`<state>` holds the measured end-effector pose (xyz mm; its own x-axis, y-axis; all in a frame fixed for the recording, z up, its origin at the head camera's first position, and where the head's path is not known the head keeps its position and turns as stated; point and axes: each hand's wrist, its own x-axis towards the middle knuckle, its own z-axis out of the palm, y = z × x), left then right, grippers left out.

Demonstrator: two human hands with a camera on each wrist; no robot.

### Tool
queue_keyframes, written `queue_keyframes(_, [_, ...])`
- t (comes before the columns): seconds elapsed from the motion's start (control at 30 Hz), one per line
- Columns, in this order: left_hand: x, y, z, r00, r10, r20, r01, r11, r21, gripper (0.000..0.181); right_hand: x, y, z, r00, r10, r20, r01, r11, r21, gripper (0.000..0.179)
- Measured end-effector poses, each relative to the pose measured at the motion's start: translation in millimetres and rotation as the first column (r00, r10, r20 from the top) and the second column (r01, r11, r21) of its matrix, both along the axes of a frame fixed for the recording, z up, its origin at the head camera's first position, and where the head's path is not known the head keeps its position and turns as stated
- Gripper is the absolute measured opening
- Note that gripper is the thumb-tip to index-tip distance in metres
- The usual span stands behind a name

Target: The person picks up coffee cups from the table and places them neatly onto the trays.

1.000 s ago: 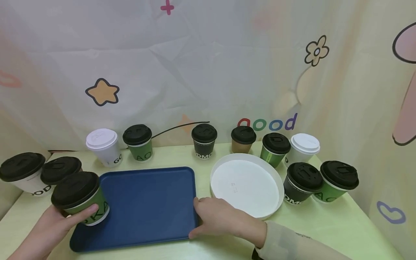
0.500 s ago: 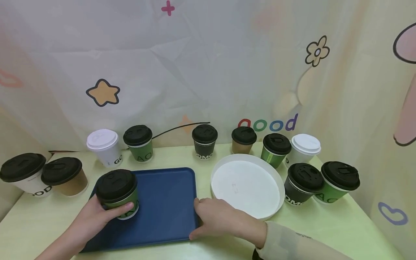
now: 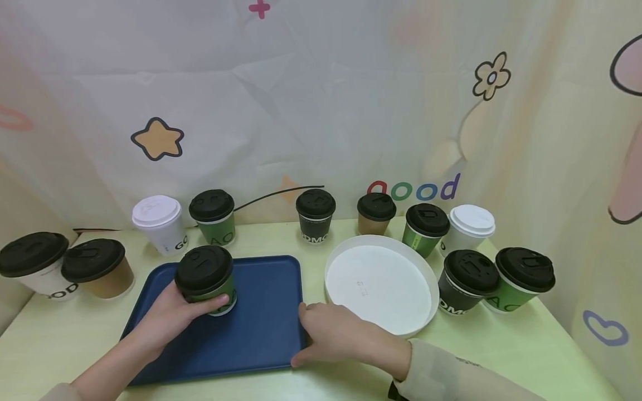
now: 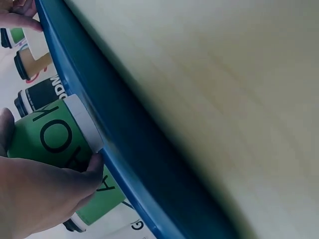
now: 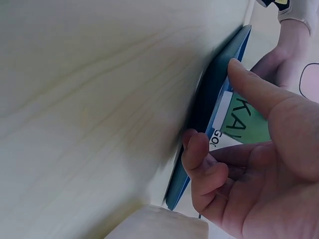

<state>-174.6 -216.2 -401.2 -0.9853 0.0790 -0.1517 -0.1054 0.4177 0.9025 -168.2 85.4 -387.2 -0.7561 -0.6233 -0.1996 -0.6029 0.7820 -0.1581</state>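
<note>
My left hand (image 3: 168,312) grips a green paper coffee cup (image 3: 220,292) with a black lid, thumb across its near side. Upright, the cup is over the back middle of the blue tray (image 3: 266,334). The left wrist view shows the cup (image 4: 45,134) with its white base by the tray's rim (image 4: 117,167); whether the base touches the tray is hidden. My right hand (image 3: 346,334) rests against the tray's right edge. In the right wrist view, its thumb (image 5: 249,84) lies at the rim and its other fingers are loosely bent beside the edge.
A round white tray (image 3: 381,278) lies right of the blue one. Lidded cups stand around: a brown cup (image 3: 107,281) and a white cup (image 3: 50,278) at left, a white-lidded cup (image 3: 163,228) behind, and several more, including a dark cup (image 3: 458,289), at right.
My left hand has carried the green cup rightward and back, from the tray's left edge to over its back middle. The brown cup at left is now uncovered. My right hand has stayed in place.
</note>
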Motion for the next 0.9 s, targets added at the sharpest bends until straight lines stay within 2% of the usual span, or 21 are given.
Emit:
queue_keyframes(0.17, [-6.1,6.3,-2.2,1.0,-0.008,-0.01,0.008,1.0,-0.019,0.093,-0.1,0,-0.7,1.0,0.006,-0.009,-0.006,1.0,0.004,0.09])
queue_keyframes(0.3, [-11.4,12.6,-3.2,1.0,-0.01,-0.012,0.01,1.0,0.004,0.094,-0.5,0,-1.5,1.0,0.001,-0.004,-0.001,1.0,0.002,0.088])
queue_keyframes(0.47, [-18.7,18.3,-2.1,0.999,-0.033,-0.038,0.034,0.999,0.034,0.09,-0.4,0,-0.9,1.0,-0.002,0.003,0.002,1.0,0.003,0.09])
queue_keyframes(0.73, [-29.8,25.5,-1.0,0.995,-0.064,-0.072,0.065,0.998,0.014,0.083,-0.3,-1,0.1,1.0,-0.012,0.016,0.012,1.0,0.025,0.097])
queue_keyframes(0.9, [-35.9,34.5,-0.1,0.991,-0.085,-0.101,0.089,0.995,0.034,0.08,-0.5,-1,0.6,1.0,-0.013,0.011,0.013,1.0,0.021,0.097])
